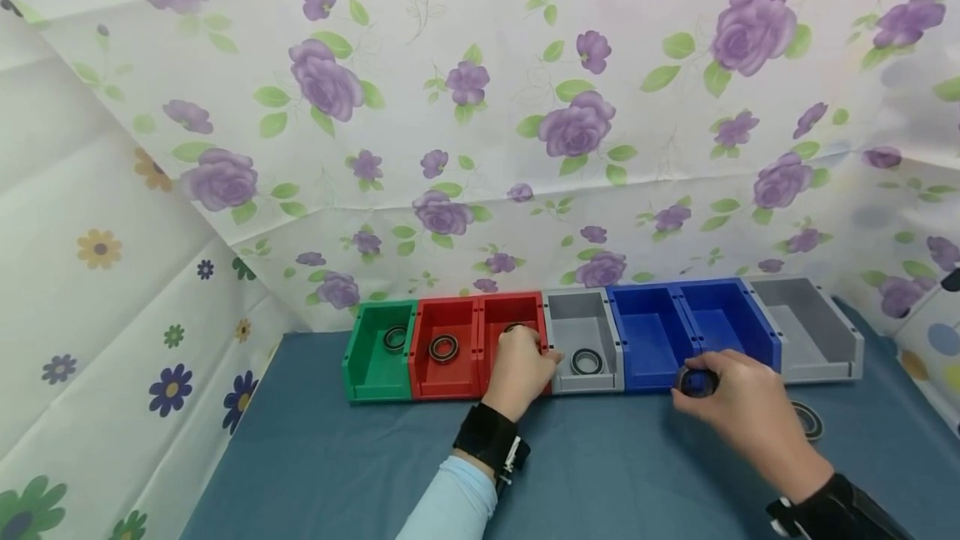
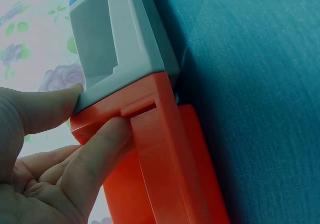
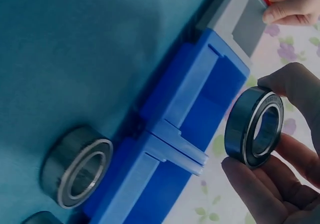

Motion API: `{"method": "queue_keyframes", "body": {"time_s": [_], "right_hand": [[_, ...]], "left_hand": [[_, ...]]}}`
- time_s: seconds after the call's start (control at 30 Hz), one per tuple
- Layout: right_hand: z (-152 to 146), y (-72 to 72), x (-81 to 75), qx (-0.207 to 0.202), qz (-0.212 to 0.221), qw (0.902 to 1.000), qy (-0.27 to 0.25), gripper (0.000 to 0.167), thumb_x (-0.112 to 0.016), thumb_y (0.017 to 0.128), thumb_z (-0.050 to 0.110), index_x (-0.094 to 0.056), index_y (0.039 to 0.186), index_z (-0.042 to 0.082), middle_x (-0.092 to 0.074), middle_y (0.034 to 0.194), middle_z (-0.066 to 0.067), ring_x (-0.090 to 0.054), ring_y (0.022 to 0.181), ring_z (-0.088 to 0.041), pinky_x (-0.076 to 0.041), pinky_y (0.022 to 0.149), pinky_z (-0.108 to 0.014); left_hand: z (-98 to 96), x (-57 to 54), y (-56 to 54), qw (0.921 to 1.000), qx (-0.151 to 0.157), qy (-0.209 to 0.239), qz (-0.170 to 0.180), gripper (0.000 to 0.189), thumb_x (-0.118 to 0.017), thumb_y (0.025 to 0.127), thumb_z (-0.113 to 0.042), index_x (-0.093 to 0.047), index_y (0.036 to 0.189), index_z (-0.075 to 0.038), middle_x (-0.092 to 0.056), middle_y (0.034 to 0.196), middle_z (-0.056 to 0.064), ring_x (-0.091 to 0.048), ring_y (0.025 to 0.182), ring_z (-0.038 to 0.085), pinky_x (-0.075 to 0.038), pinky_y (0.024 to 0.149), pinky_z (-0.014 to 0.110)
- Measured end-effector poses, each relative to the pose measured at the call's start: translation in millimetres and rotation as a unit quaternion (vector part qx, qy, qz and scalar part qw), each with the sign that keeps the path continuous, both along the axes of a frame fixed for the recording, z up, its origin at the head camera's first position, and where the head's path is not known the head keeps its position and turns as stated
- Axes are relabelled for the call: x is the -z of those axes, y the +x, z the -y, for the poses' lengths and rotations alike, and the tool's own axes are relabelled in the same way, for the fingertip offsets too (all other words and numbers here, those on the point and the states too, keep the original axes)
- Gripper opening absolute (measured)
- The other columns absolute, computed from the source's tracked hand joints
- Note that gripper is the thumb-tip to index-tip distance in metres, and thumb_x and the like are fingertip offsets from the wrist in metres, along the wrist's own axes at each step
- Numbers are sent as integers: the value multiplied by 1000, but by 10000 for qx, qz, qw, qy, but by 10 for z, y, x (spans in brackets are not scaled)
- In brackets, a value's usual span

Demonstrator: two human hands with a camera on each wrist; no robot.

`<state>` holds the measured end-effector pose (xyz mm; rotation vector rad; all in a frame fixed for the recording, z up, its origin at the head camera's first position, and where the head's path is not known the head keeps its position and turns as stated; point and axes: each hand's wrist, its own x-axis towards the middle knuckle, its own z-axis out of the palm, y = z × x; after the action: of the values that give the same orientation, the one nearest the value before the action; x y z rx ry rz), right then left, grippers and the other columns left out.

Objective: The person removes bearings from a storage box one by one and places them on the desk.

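My right hand (image 1: 742,407) pinches a ball bearing (image 3: 253,127) between thumb and fingers, in front of the blue bins (image 1: 652,332). Its ring stands tilted, dark outside with a bright metal edge. At the red bin (image 2: 145,129) beside the grey bin (image 1: 585,319), my left hand (image 1: 522,369) pinches the shared side wall. In the left wrist view its thumb lies at the grey edge and its forefinger inside the red one. A bearing (image 1: 513,327) in that red bin is mostly hidden behind the left hand.
Single bearings lie in the green bin (image 1: 367,373), the left red bin (image 1: 445,315) and the middle grey bin. Another grey bin (image 1: 806,327) ends the row at right. Behind my right wrist, a larger bearing (image 1: 808,422) rests on the blue-green tablecloth (image 1: 360,473).
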<state>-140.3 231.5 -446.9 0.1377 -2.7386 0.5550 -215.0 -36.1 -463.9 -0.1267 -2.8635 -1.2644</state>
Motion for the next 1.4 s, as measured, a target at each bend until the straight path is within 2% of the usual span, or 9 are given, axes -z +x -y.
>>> {"method": "queue_keyframes", "body": {"time_s": [0.33, 0.6, 0.83, 1.1, 1.4], "right_hand": [[6, 57, 203, 11, 1037, 9945, 160, 45, -85, 56, 33, -72, 92, 10, -68, 88, -11, -65, 83, -31, -53, 64, -45], [2, 44, 346, 21, 1353, 9906, 191, 46, -85, 54, 30, -72, 93, 9, -69, 90, -12, -65, 85, -30, -51, 70, -51], [-21, 27, 401, 82, 1946, 9805, 279, 49, -86, 56, 30, -71, 98, 9, -70, 93, -14, -64, 81, -25, -49, 70, -52], [-9, 15, 447, 74, 2064, 9778, 358, 50, -84, 60, 30, -70, 102, 8, -68, 98, -16, -65, 90, -32, -48, 74, -55], [12, 26, 468, 94, 2087, 9769, 452, 47, -83, 64, 27, -69, 104, 8, -68, 100, -17, -63, 95, -37, -47, 76, -57]], "left_hand": [[-8, -9, 4, 10000, -57, 49, 33, 36, -71, 81, -25, -52, 55, -9, -33, 47, 1, -43, 37, 17, -28, 37, 24], [-6, -25, 9, 10000, -51, 36, 70, 36, -71, 82, -26, -53, 56, -10, -34, 48, 1, -45, 39, 17, -30, 38, 25], [-3, -33, 10, 9999, -40, 81, 122, 30, -72, 81, -26, -57, 59, -12, -44, 51, 3, -49, 44, 16, -36, 41, 26], [0, -12, -3, 10000, -30, 57, 59, 33, -71, 82, -26, -55, 58, -11, -42, 49, 3, -47, 42, 16, -34, 39, 26], [-1, -19, 9, 9998, -57, 93, 174, 31, -72, 81, -29, -58, 59, -12, -42, 50, 3, -49, 44, 16, -37, 40, 26]]}}
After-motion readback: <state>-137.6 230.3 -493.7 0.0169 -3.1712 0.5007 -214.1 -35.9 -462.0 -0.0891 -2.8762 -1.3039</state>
